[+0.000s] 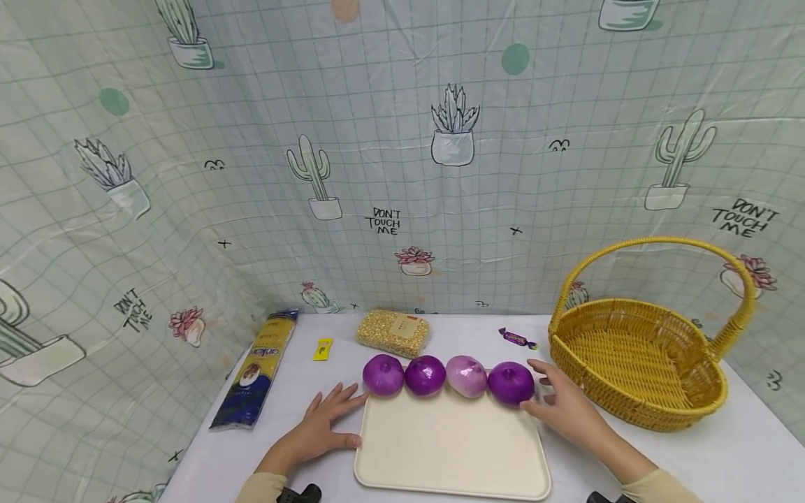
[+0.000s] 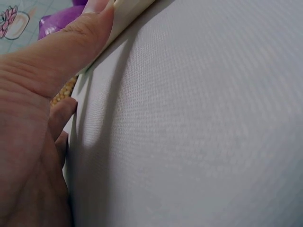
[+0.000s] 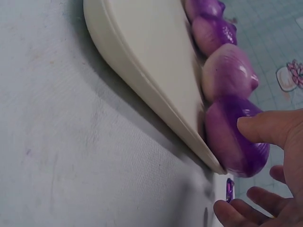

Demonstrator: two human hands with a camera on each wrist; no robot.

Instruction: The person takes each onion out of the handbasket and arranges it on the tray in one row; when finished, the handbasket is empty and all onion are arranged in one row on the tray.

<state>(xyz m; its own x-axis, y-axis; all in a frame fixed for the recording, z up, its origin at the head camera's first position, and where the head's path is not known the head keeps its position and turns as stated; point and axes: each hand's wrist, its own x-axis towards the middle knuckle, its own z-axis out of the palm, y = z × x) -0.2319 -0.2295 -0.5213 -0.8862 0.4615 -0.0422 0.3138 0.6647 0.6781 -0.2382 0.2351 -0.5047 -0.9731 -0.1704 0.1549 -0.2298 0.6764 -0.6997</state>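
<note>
Several purple onions stand in a row along the far edge of a cream tray (image 1: pixel 449 447). Among them is a paler onion (image 1: pixel 466 376). My right hand (image 1: pixel 566 405) is at the rightmost onion (image 1: pixel 511 383), thumb and forefinger parted at its right side. In the right wrist view the thumb (image 3: pixel 270 126) overlaps that onion, while the other fingers hang loosely curled beside it. On the left, my left hand (image 1: pixel 321 427) rests spread on the table, its thumb tip at the tray's left rim and its forefinger reaching toward the leftmost onion (image 1: pixel 383 375).
Behind the onions lies a bag of yellow kernels (image 1: pixel 393 333), with a small yellow packet (image 1: pixel 323 349) to its left. A long blue and gold package (image 1: pixel 256 370) lies far left. A purple wrapped candy (image 1: pixel 518 339) sits near the yellow wicker basket (image 1: pixel 638 363) at right.
</note>
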